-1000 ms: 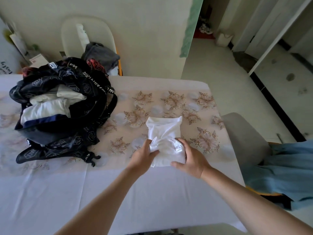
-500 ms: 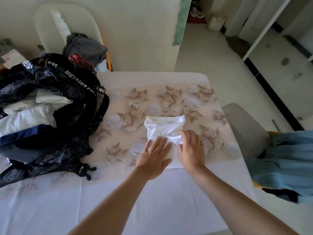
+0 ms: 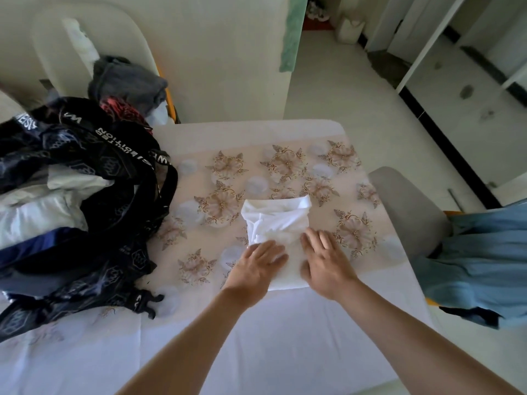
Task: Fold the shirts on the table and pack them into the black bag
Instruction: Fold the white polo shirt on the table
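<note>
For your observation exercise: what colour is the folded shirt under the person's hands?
White; the folded shirt shows plainly in the head view, on the floral tablecloth.

Left hand (image 3: 255,265) and right hand (image 3: 325,262) flat on folded white shirt (image 3: 276,223), table (image 3: 256,337) centre. Black bag (image 3: 85,223) at left, open, holding folded clothes.

Cream wall (image 3: 228,52), pale floor (image 3: 342,89), grey chair (image 3: 407,203) at right, perhaps a doorway (image 3: 319,15) beyond
</note>
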`<state>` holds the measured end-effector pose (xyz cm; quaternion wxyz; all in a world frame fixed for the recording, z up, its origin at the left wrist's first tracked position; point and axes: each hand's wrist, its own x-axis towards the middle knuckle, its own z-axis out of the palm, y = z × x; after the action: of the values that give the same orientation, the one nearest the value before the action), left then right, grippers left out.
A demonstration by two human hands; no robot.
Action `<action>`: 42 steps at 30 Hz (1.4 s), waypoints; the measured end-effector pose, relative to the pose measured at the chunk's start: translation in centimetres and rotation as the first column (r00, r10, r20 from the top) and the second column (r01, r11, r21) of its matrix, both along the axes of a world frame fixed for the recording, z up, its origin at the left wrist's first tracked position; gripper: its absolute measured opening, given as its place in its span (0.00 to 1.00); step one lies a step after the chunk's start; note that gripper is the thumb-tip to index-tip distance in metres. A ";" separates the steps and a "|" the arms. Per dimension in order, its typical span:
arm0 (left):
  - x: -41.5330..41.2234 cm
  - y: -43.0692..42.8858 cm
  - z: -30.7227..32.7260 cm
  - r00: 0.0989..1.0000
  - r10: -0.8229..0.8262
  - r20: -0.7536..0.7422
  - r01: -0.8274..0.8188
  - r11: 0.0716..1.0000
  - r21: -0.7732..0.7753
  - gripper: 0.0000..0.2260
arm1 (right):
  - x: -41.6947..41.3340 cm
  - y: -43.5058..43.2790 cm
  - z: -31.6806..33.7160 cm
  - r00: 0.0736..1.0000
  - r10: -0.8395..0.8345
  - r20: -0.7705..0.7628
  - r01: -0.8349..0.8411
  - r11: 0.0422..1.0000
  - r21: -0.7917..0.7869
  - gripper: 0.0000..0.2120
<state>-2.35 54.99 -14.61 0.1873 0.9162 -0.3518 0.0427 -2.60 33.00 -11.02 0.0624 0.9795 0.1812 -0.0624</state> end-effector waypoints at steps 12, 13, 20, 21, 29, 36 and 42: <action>1.7 -0.1 3.0 0.843 0.275 -0.461 -0.182 0.954 0.236 0.33 | 1.5 -0.4 0.8 0.956 -0.012 -0.294 0.106 0.946 0.305 0.41; 2.2 0.0 3.9 0.785 0.351 -0.510 -0.287 0.936 0.202 0.27 | 2.2 -0.5 1.6 0.940 -0.067 -0.333 0.193 0.912 0.361 0.34; 5.2 -0.6 6.7 0.500 0.522 -0.691 -0.745 0.666 -0.036 0.12 | 6.6 -2.4 4.3 0.800 -0.304 -0.517 0.573 0.642 0.510 0.15; 5.3 -1.2 6.5 0.487 0.563 -0.668 -0.780 0.624 -0.043 0.15 | 7.1 -2.2 4.0 0.804 -0.332 -0.493 0.573 0.652 0.497 0.16; 5.4 -4.2 2.5 0.832 0.484 -0.273 -0.488 0.871 0.056 0.20 | 8.8 0.5 -0.5 1.000 -0.008 -0.001 0.008 0.932 0.363 0.23; 4.6 -4.6 1.1 0.609 0.581 -0.539 -0.580 0.791 0.197 0.29 | 8.4 -0.7 -3.3 0.967 0.066 -0.246 0.014 0.951 0.310 0.35; 6.4 -6.5 4.1 0.176 0.704 -0.688 -0.902 0.395 0.174 0.36 | 8.2 -0.9 -1.6 0.941 0.064 -0.334 0.058 0.938 0.343 0.36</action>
<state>4.04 48.52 -10.46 0.3709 0.8678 0.2957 -0.1479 5.59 32.07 -12.63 -0.1436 0.9492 0.1988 -0.1972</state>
